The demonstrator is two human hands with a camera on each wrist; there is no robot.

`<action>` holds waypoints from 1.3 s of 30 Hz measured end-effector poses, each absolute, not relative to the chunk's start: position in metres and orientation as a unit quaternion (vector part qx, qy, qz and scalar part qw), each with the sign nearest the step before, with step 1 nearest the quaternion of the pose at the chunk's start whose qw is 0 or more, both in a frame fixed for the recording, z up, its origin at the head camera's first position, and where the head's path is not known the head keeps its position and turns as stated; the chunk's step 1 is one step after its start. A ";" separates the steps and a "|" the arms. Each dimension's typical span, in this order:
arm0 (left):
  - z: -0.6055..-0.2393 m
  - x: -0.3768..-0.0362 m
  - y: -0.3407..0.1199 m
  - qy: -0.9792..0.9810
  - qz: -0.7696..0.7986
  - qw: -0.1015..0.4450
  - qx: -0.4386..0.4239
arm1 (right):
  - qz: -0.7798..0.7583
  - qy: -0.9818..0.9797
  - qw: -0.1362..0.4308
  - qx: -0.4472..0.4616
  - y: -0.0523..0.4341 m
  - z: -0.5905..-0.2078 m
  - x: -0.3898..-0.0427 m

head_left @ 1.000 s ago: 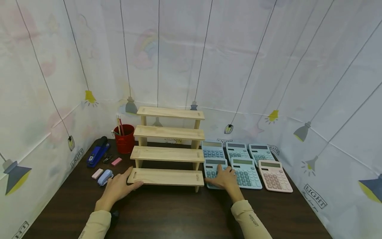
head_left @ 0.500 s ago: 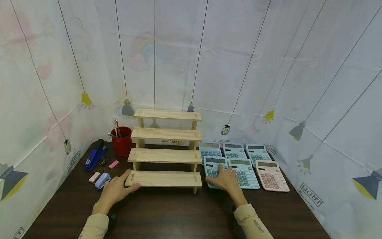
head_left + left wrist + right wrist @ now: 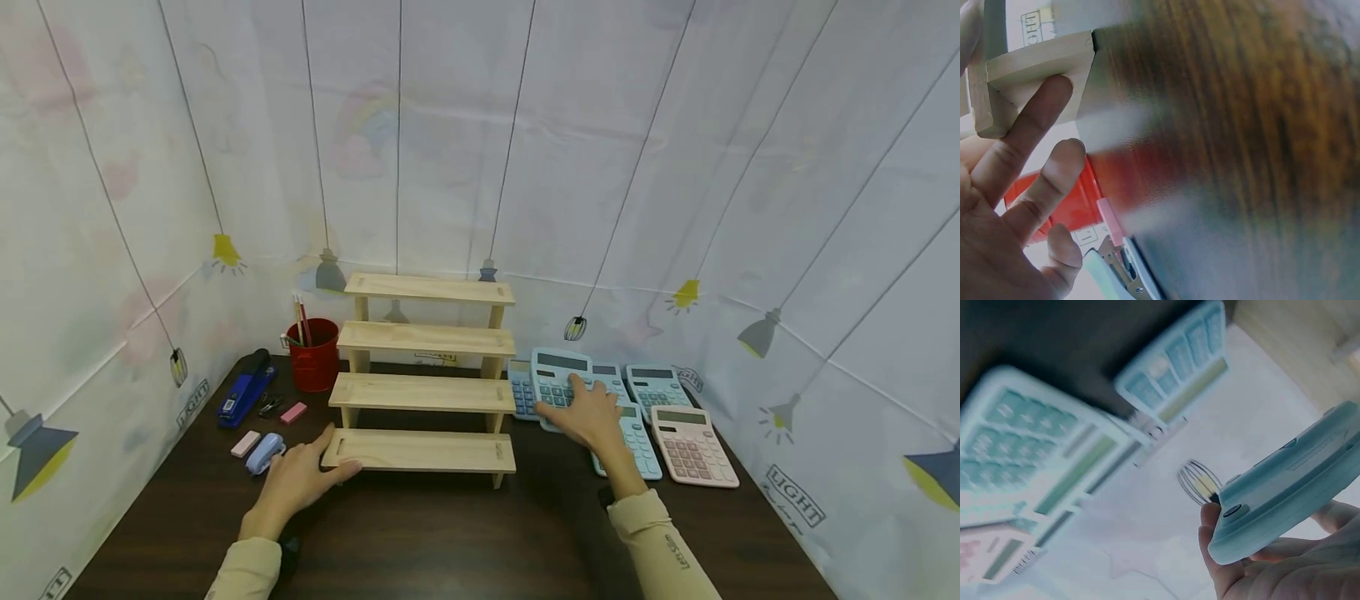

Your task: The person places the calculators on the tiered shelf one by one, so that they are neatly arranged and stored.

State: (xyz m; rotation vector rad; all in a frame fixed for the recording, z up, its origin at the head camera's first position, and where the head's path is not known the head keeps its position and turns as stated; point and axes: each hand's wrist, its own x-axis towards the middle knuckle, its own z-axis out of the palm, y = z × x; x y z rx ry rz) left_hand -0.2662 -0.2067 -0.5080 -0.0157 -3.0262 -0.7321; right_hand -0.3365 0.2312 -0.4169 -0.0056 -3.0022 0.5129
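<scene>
While left hand [image 3: 294, 482] lies flat, fingers straight, touching wooden rack [image 3: 424, 392] — I see right hand [image 3: 592, 418] gripping blue calculator [image 3: 558, 379], lifted off table [image 3: 450, 542].

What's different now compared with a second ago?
The right hand has gripped the front-left blue calculator and lifted it off the table, up and away towards the back row. Before, that hand only rested on it. The left hand still touches the lowest step of the wooden shelf; the other calculators have not moved.
</scene>
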 end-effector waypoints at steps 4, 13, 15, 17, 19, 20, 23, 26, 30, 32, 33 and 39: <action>-0.507 -0.266 -0.207 -0.972 -0.235 0.016 -0.005 | 0.162 -0.985 0.057 0.011 0.228 -0.397 -0.348; -0.511 -0.269 -0.203 -0.971 -0.238 0.024 -0.013 | 0.186 -0.978 0.087 0.033 0.209 -0.354 -0.371; -0.512 -0.270 -0.201 -0.971 -0.238 0.024 -0.015 | 0.192 -0.977 0.092 0.028 0.206 -0.346 -0.375; -0.513 -0.270 -0.201 -0.971 -0.237 0.025 -0.017 | 0.191 -0.976 0.096 0.023 0.201 -0.339 -0.380; -0.513 -0.270 -0.202 -0.971 -0.238 0.026 -0.016 | 0.193 -0.976 0.100 0.024 0.194 -0.334 -0.387; -0.513 -0.269 -0.203 -0.971 -0.236 0.028 -0.015 | 0.192 -0.976 0.102 0.028 0.190 -0.332 -0.391; -0.512 -0.268 -0.206 -0.972 -0.234 0.029 -0.009 | 0.193 -0.975 0.108 0.039 0.178 -0.325 -0.404; -0.510 -0.267 -0.207 -0.972 -0.233 0.027 -0.010 | 0.185 -0.975 0.115 0.045 0.169 -0.322 -0.417; -0.510 -0.268 -0.207 -0.972 -0.232 0.025 -0.011 | 0.166 -0.978 0.120 0.048 0.158 -0.318 -0.431; -0.510 -0.269 -0.206 -0.973 -0.230 0.028 -0.010 | 0.152 -0.980 0.119 0.052 0.153 -0.317 -0.436; -0.511 -0.270 -0.206 -0.973 -0.230 0.029 -0.009 | 0.145 -0.981 0.118 0.053 0.150 -0.316 -0.438; -0.513 -0.270 -0.209 -0.972 -0.232 0.030 -0.002 | 0.135 -0.984 0.105 0.060 0.131 -0.316 -0.445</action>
